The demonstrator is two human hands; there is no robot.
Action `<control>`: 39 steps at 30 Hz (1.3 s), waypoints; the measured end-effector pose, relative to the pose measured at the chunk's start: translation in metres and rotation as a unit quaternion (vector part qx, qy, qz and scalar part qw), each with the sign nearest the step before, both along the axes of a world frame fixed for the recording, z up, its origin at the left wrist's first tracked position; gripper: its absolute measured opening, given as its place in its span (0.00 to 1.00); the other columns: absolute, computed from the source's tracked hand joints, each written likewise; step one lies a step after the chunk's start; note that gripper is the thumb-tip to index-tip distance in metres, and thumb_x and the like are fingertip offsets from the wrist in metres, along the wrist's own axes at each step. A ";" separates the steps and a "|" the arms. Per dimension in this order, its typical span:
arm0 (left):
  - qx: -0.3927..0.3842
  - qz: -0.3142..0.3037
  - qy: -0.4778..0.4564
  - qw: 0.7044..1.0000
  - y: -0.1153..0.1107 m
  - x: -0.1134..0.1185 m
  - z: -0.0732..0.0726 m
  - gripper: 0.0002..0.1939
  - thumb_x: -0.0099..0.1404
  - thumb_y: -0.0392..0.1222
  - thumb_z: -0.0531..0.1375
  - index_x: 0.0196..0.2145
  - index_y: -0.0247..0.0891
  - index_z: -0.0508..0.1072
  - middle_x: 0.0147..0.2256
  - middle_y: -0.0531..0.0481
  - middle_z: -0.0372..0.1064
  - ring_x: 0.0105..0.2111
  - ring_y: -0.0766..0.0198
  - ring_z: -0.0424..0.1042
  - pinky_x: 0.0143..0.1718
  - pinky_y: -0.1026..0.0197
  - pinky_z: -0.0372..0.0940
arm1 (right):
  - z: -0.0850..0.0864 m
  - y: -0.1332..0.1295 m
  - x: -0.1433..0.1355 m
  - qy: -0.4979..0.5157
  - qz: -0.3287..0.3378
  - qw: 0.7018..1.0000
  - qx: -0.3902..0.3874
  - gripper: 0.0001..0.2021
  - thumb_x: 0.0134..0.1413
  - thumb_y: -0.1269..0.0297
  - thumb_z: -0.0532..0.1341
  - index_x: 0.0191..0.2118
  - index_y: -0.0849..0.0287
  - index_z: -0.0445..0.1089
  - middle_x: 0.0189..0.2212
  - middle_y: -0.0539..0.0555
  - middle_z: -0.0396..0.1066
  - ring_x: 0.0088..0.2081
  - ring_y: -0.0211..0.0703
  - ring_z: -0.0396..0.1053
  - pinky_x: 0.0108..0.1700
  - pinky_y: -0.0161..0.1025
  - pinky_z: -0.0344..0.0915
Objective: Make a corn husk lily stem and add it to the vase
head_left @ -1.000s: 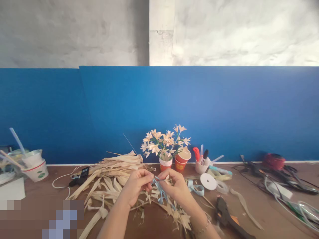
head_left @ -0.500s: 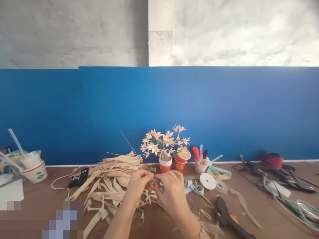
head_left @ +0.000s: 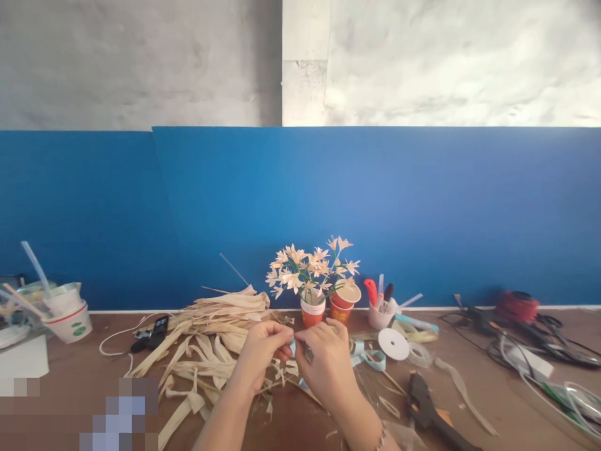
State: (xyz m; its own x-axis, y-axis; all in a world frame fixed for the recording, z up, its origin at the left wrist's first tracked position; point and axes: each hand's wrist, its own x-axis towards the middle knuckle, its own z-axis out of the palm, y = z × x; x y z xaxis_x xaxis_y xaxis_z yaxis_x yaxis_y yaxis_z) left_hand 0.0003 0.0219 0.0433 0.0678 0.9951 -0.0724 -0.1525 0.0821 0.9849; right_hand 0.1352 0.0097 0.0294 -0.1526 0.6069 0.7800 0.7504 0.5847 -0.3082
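Observation:
My left hand (head_left: 261,352) is closed, thumb and forefinger pinched together above the near part of the table. A thin wire (head_left: 233,268) slants up and left from near these fingers; its middle is lost against the dry husks. Close by on the right, my right hand (head_left: 325,356) is closed too, its fingertips almost meeting the left ones. Between the two pinches shows a small bit of light blue strip (head_left: 293,346), mostly hidden by fingers. Dry corn husks (head_left: 211,332) lie in a heap to the left. Pale artificial flowers (head_left: 305,269) stand in a paper cup (head_left: 312,313) behind my hands.
To the right are another paper cup (head_left: 344,304), a tub of pens (head_left: 379,316), a light blue ribbon (head_left: 374,359), a white spool (head_left: 393,344) and a black glue gun (head_left: 429,404). Cables (head_left: 521,357) tangle at far right. A bowl (head_left: 70,324) stands left. A blue panel (head_left: 300,188) backs the table.
The wire's far end has swung a little left and down. My right hand's fingers have shifted slightly and its forefinger is raised more. The view has turned slightly left.

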 end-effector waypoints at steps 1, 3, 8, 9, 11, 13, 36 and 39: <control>0.004 -0.005 0.005 1.000 0.000 -0.001 0.001 0.13 0.46 0.46 0.66 0.22 0.32 0.71 0.16 0.53 0.67 0.17 0.70 0.64 0.19 0.69 0.58 | 0.001 0.000 0.000 0.000 0.003 1.000 0.002 0.07 0.48 0.73 0.58 0.23 0.57 0.69 0.19 0.48 0.69 0.27 0.39 0.64 0.46 0.44 0.49; 0.016 -0.012 0.018 1.000 -0.001 -0.003 0.003 0.13 0.47 0.46 0.66 0.23 0.32 0.71 0.15 0.53 0.67 0.17 0.70 0.64 0.20 0.69 0.58 | 0.003 0.000 0.001 0.004 0.014 1.000 0.007 0.08 0.49 0.73 0.57 0.22 0.57 0.68 0.19 0.48 0.69 0.26 0.38 0.63 0.45 0.43 0.50; 0.038 -0.026 0.056 0.997 -0.002 -0.008 0.009 0.12 0.47 0.45 0.65 0.22 0.33 0.70 0.14 0.54 0.66 0.16 0.70 0.65 0.19 0.68 0.59 | 0.008 -0.001 0.001 0.025 0.046 0.999 0.000 0.07 0.49 0.73 0.57 0.24 0.58 0.68 0.20 0.48 0.69 0.26 0.38 0.64 0.42 0.41 0.51; 0.040 -0.028 0.060 0.997 -0.002 -0.008 0.009 0.12 0.47 0.45 0.65 0.22 0.33 0.70 0.14 0.55 0.66 0.15 0.70 0.64 0.19 0.68 0.59 | 0.008 -0.002 0.001 0.028 0.045 0.999 -0.003 0.07 0.49 0.73 0.57 0.25 0.58 0.68 0.21 0.49 0.70 0.27 0.38 0.64 0.42 0.41 0.51; 0.043 -0.028 0.064 0.997 -0.001 -0.008 0.008 0.12 0.47 0.45 0.65 0.22 0.33 0.71 0.13 0.55 0.65 0.15 0.70 0.64 0.18 0.68 0.59 | 0.009 -0.002 0.002 0.028 0.043 0.999 -0.008 0.06 0.48 0.73 0.57 0.26 0.58 0.69 0.21 0.49 0.70 0.27 0.39 0.65 0.41 0.41 0.51; 0.045 -0.028 0.065 0.996 0.001 -0.007 0.006 0.12 0.47 0.45 0.65 0.22 0.33 0.71 0.13 0.55 0.66 0.15 0.69 0.64 0.18 0.68 0.58 | 0.009 -0.003 0.003 0.024 0.041 0.999 -0.009 0.06 0.49 0.74 0.57 0.27 0.58 0.69 0.22 0.49 0.70 0.28 0.39 0.65 0.41 0.41 0.52; 0.052 -0.035 0.054 0.997 0.000 -0.004 0.004 0.12 0.49 0.46 0.64 0.22 0.33 0.71 0.14 0.54 0.66 0.15 0.70 0.63 0.19 0.68 0.58 | 0.010 -0.002 0.009 0.072 0.061 0.991 -0.097 0.07 0.50 0.73 0.58 0.29 0.56 0.73 0.25 0.50 0.74 0.29 0.42 0.68 0.38 0.40 0.57; 0.051 -0.032 0.052 0.997 0.000 -0.003 0.004 0.12 0.48 0.46 0.64 0.22 0.33 0.71 0.14 0.54 0.66 0.15 0.69 0.63 0.18 0.68 0.58 | 0.010 -0.002 0.008 0.058 0.052 0.994 -0.073 0.07 0.50 0.74 0.58 0.28 0.56 0.72 0.24 0.50 0.73 0.30 0.42 0.68 0.39 0.40 0.56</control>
